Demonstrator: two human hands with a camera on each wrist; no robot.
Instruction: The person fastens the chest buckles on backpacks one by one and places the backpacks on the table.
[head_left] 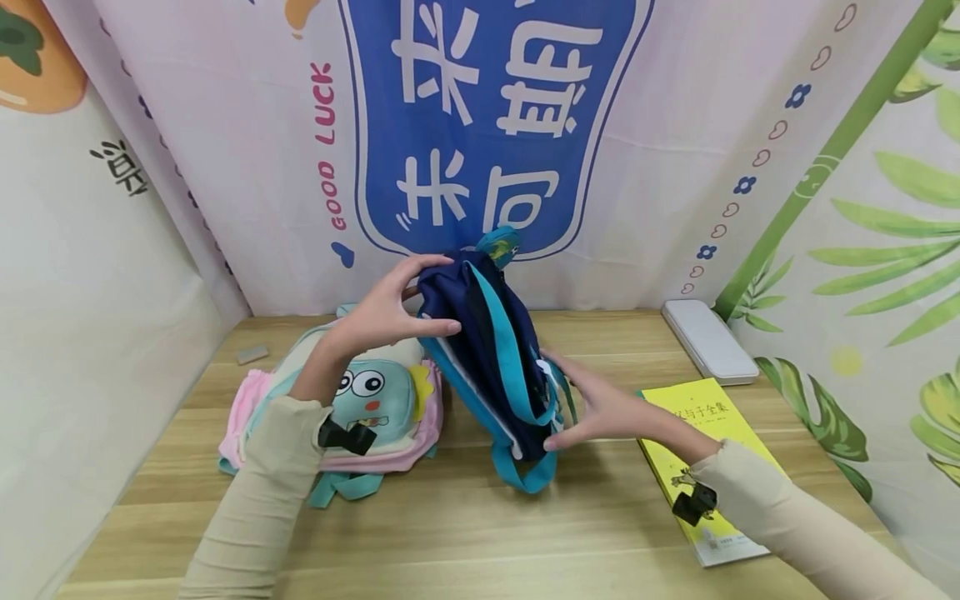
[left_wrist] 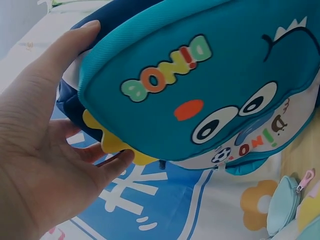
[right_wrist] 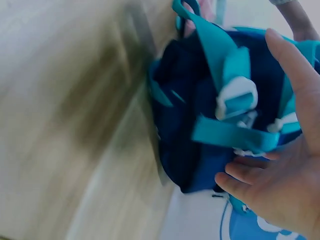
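Observation:
A navy children's backpack (head_left: 468, 304) with teal straps is tilted on its side above the middle of the table. My left hand (head_left: 378, 312) grips its upper left side, thumb on one face and fingers round the other. In the left wrist view, the teal dinosaur front panel (left_wrist: 165, 100) shows "DINO" letters, cartoon eyes and a yellow frill. On the lower right side, my right hand (head_left: 592, 408) holds the bag between thumb and fingers, beside the straps. White strap buckles (right_wrist: 237, 95) lie close to that hand in the right wrist view.
A pink and mint cartoon backpack (head_left: 382, 408) lies at the left, beneath my left forearm. To the right is a yellow book (head_left: 720, 467), partly under my right forearm. A white case (head_left: 708, 342) stands at the back right, and a small grey block (head_left: 252, 355) at the back left.

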